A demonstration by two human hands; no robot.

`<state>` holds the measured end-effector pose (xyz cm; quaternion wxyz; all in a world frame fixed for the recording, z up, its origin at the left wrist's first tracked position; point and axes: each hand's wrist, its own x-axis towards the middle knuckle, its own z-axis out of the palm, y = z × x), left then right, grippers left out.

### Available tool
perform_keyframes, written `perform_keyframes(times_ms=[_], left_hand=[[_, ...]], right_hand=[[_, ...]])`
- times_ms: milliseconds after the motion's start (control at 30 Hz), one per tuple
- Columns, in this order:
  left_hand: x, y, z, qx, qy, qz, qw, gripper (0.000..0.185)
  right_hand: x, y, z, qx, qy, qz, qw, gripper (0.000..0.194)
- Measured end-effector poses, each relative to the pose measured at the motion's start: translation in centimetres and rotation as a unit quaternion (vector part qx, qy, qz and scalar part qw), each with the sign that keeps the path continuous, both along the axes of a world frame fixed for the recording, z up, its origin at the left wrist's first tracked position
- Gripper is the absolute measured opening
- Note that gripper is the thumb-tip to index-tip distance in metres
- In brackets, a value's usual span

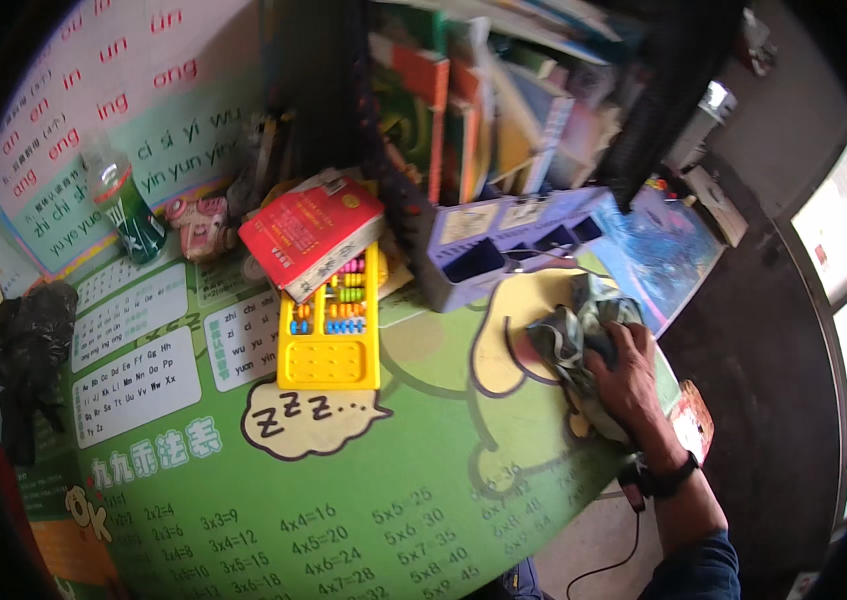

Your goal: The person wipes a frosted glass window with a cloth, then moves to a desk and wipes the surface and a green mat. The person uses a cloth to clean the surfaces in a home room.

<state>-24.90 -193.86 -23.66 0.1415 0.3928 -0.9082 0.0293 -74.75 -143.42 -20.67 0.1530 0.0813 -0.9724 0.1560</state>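
My right hand grips a crumpled grey-green cloth and presses it on the right side of a green printed desk mat. A dark band with a small device and a cable is around my right wrist. Left of the cloth, a yellow abacus tray with coloured beads lies on the mat. A thick red book rests on its upper part and hides some of the beads. My left hand is out of view.
A purple desk organizer with upright books stands at the back. A green-labelled bottle, a pink toy camera and a black plastic bag are to the left. A blue printed board lies at the right edge.
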Motion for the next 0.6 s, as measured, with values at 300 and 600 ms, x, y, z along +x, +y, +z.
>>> perform_keyframes(times_ms=[300, 600], left_hand=[[0.2, -1.0, -0.6, -0.141, 0.029, -0.093, 0.985, 0.036], [0.5, -1.7, -2.2, -0.013, 0.003, 0.013, 1.000, 0.043]], right_hand=[[-2.0, 0.4, -0.5, 0.031, -0.003, 0.008, 0.999, 0.061], [-3.7, 2.2, 0.7, 0.115, -0.138, 0.071, 0.981, 0.081]])
